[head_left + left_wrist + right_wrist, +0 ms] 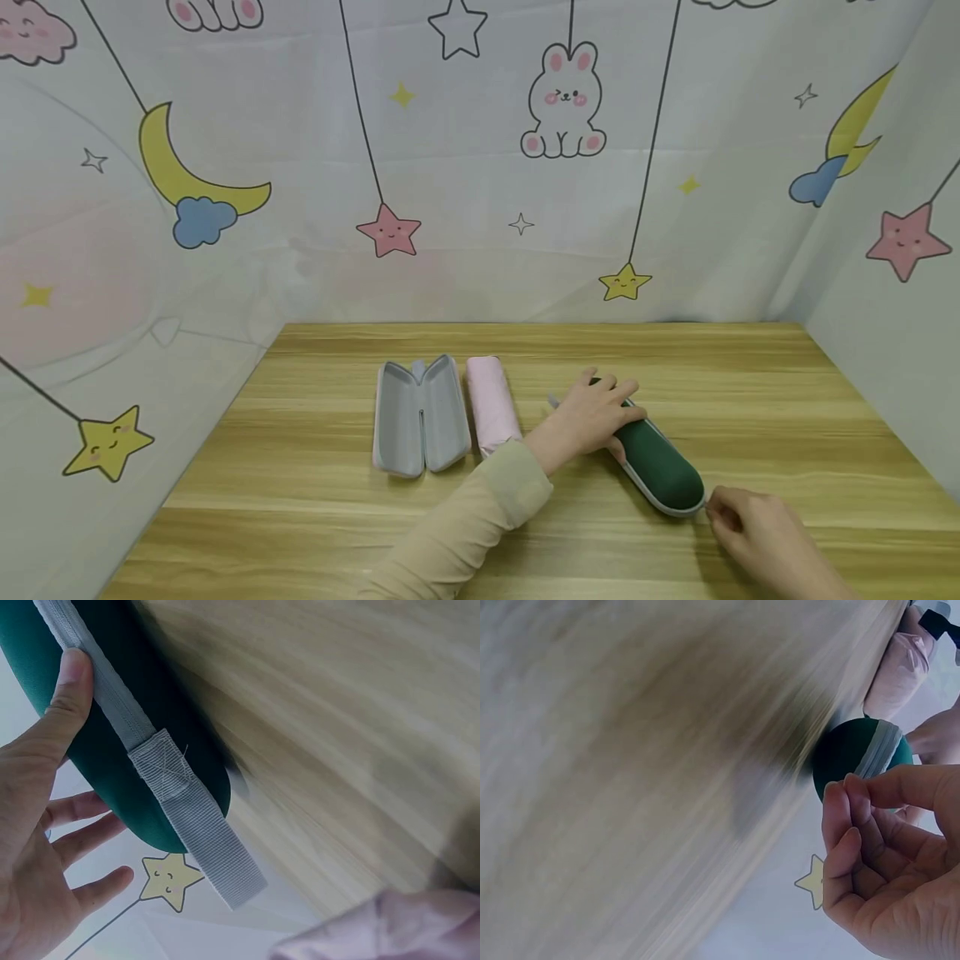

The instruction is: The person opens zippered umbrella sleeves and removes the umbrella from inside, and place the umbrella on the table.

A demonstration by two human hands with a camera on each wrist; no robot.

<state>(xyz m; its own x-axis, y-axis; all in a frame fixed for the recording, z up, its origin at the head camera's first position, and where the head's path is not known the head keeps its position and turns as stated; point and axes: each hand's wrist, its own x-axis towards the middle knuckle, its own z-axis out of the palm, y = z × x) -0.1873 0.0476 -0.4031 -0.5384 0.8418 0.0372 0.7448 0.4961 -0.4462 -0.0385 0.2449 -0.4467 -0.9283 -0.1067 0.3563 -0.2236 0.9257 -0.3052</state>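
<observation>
A dark green zippered case (pixel 660 467) with a grey zipper band lies slantwise on the table, right of centre. Its far end is gripped by my left hand (pixel 592 412), fingers over the top and thumb (pixel 73 682) on the zipper band. A grey ribbed strap (pixel 214 840) sticks out from that end. At the near end my right hand (pixel 761 525) pinches the zipper pull between thumb and fingertips; the fingers mostly hide the pull. The right wrist view shows the fingertips (pixel 851 784) right at the grey zipper (pixel 880 750).
An open case (pixel 401 425) with grey lining lies left of centre on the wooden table (pixel 300 517). Beside it is a pink wrapped bundle (pixel 492 400), close to my left forearm. A patterned cloth (pixel 480 167) hangs behind the table and along its sides.
</observation>
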